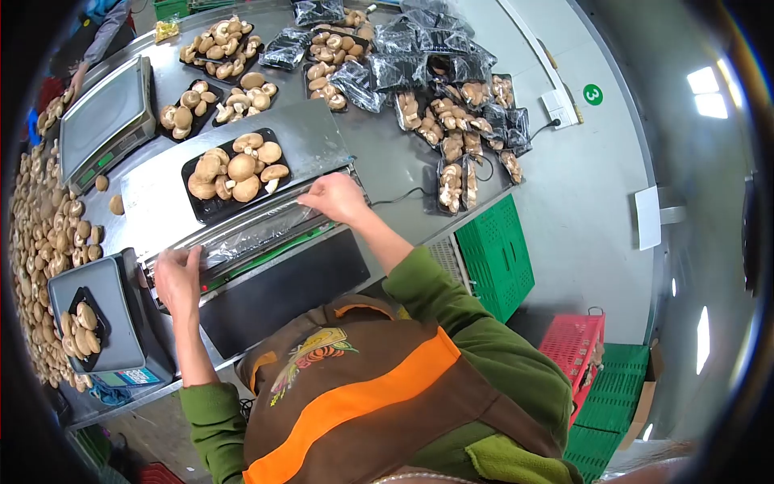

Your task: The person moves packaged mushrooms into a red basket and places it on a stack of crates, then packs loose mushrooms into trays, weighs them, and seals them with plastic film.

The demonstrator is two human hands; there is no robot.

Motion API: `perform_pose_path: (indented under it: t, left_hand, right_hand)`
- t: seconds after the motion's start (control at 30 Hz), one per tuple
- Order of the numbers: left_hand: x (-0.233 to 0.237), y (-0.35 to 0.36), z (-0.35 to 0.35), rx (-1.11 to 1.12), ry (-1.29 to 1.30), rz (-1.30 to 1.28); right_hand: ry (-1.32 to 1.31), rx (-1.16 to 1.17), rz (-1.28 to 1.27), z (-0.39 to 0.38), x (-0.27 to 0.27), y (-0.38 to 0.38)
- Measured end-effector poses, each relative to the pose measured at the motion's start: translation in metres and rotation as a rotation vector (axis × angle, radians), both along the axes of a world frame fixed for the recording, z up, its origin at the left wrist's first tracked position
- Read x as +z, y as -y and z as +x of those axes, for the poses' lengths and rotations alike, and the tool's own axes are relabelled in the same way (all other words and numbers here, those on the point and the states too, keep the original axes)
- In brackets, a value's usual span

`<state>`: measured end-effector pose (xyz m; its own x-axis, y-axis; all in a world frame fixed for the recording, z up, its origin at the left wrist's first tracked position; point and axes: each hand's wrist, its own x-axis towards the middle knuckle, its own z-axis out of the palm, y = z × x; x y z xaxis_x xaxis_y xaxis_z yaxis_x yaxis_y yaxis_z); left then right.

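A roll of clear plastic film point(254, 240) lies in the wrapping machine in front of me. At its left end my left hand point(178, 281) is closed, thumb and fingers pinching the film's edge. Toward the right end, my right hand point(335, 198) pinches the film between thumb and bent fingers. Just beyond the roll, a black tray point(211, 211) heaped with brown mushrooms point(241, 167) rests on the machine's metal plate point(310, 133). Neither hand touches that tray. Below the roll is the machine's dark flat pad point(278, 290).
A scale point(60, 282) at left holds a small mushroom tray; another scale point(109, 121) stands farther back. Loose mushrooms point(36, 234) pile along the left. Wrapped trays point(451, 113) are heaped at right. Green crates point(498, 256) stand beside the table. Another person's arm point(105, 36) shows top left.
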<state>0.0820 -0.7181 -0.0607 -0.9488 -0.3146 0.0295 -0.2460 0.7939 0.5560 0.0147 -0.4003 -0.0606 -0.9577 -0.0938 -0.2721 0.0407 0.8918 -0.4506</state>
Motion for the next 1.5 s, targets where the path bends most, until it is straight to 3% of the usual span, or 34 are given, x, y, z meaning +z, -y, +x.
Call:
perform_pose_path:
  t: [0.07, 0.1, 0.13, 0.17, 0.2, 0.27, 0.33, 0.37, 0.4, 0.43, 0.47, 0.5, 0.53, 0.6, 0.67, 0.7, 0.77, 0.8, 0.83, 0.87, 0.9, 0.93, 0.97, 1.0, 1.03, 1.13, 1.2, 1.27, 1.33, 1.4, 1.43, 1.47, 1.5]
  left_hand:
    - [0.005, 0.011, 0.003, -0.017, 0.027, 0.395]
    - [0.005, 0.016, 0.008, 0.065, 0.139, 0.745]
    - [0.013, 0.015, 0.01, 0.146, 0.26, 1.099]
    - [0.019, 0.007, 0.015, 0.211, 0.301, 1.336]
    - [0.026, 0.003, 0.018, 0.219, 0.296, 1.344]
    - [0.039, 0.003, 0.02, 0.388, 0.559, 1.936]
    - [0.079, 0.017, 0.022, 0.109, 0.346, 1.938]
    - [0.092, 0.018, 0.017, 0.149, 0.174, 1.927]
    - [0.103, 0.021, 0.007, -0.069, 0.028, 1.953]
    - [0.096, 0.031, -0.006, -0.037, -0.148, 2.038]
    - [0.099, 0.031, -0.024, -0.099, -0.361, 1.985]
    - [0.122, 0.012, -0.051, -0.116, -0.415, 1.67]
    - [0.119, 0.005, -0.085, -0.269, -0.509, 1.353]
    - [0.058, 0.011, -0.139, -0.206, -0.433, 0.825]
    - [0.011, 0.008, -0.165, -0.245, -0.252, 0.473]
    - [0.006, 0.003, -0.164, -0.179, 0.021, 0.411]
    - [-0.045, 0.003, -0.162, -0.405, -0.37, 0.286]
    - [-0.042, 0.0, -0.158, -0.368, -0.203, 0.378]
    - [-0.073, 0.0, -0.157, -0.5, -0.238, 0.257]
    - [-0.058, -0.004, -0.151, -0.624, -0.007, 0.217]
    - [-0.074, -0.007, -0.14, -0.625, -0.457, -0.157]
    - [-0.101, -0.005, -0.152, -0.748, -0.464, -0.232]
    - [-0.036, -0.008, -0.13, -0.482, -0.068, 0.535]
    - [-0.014, -0.005, -0.115, -0.457, -0.121, 0.471]
    - [-0.007, -0.004, -0.11, -0.5, -0.179, 0.436]
    - [0.0, 0.001, -0.109, -0.517, -0.349, 0.327]
    - [0.01, 0.003, -0.099, -0.529, -0.131, 0.464]
    - [0.015, 0.006, -0.093, -0.482, -0.08, 0.502]
    - [0.008, 0.004, -0.092, -0.467, -0.202, 0.611]
    - [0.007, 0.01, -0.09, -0.447, -0.161, 0.765]
    - [-0.002, 0.011, -0.092, -0.394, -0.35, 0.615]
    - [-0.014, 0.012, -0.097, -0.347, -0.274, 0.604]
    - [-0.022, 0.016, -0.101, -0.296, -0.199, 0.583]
  right_hand:
    - [0.12, -0.192, -0.524, -0.005, -0.005, -0.019]
    - [0.331, -0.297, -0.763, -0.001, 0.008, -0.023]
    - [0.325, -0.287, -0.759, 0.003, 0.009, -0.02]
    - [0.631, -0.41, -1.116, 0.01, 0.009, -0.019]
    - [0.949, -0.536, -1.463, 0.018, 0.009, -0.019]
    - [1.235, -0.433, -1.704, 0.026, 0.005, -0.02]
    - [1.177, -0.322, -1.782, 0.013, 0.038, -0.031]
    - [0.957, -0.216, -1.878, 0.002, 0.055, -0.033]
    - [0.73, -0.107, -1.955, -0.012, 0.072, -0.031]
    - [0.584, -0.014, -2.014, -0.028, 0.086, -0.018]
    - [0.437, 0.08, -2.065, -0.047, 0.099, -0.002]
    - [0.242, 0.011, -1.89, -0.067, 0.11, 0.017]
    - [0.055, -0.052, -1.708, -0.089, 0.115, 0.035]
    - [0.03, 0.032, -1.534, -0.146, 0.065, 0.042]
    - [0.068, -0.06, -1.254, -0.173, 0.004, 0.05]
    - [0.078, -0.042, -1.257, -0.179, -0.014, 0.046]
    - [0.183, -0.023, -1.161, -0.174, -0.043, 0.043]
    - [0.138, -0.01, -1.157, -0.167, -0.044, 0.037]
    - [0.055, 0.092, -0.909, -0.162, -0.041, 0.024]
    - [0.018, 0.092, -0.729, -0.163, -0.055, 0.017]
    - [-0.086, 0.173, -0.387, -0.154, -0.029, 0.023]
    - [-0.19, 0.332, -0.072, -0.151, -0.013, 0.029]
    - [-0.157, 0.385, -0.167, -0.16, -0.032, 0.021]
    - [-0.118, 0.275, -0.573, -0.154, -0.037, 0.022]
    - [-0.031, 0.095, -0.736, -0.148, -0.035, 0.029]
    - [-0.036, 0.186, -0.543, -0.158, -0.023, 0.032]
    - [-0.013, 0.197, -0.435, -0.158, -0.017, 0.037]
    - [0.149, 0.149, -0.433, -0.152, -0.008, 0.038]
    - [0.203, 0.113, -0.485, -0.152, -0.009, 0.039]
    - [0.398, 0.046, -0.479, -0.157, -0.008, 0.016]
    - [0.366, 0.045, -0.481, -0.147, 0.001, 0.016]
    - [0.553, -0.048, -0.818, -0.138, 0.001, 0.013]
    - [0.543, -0.029, -0.838, -0.137, -0.006, 0.006]
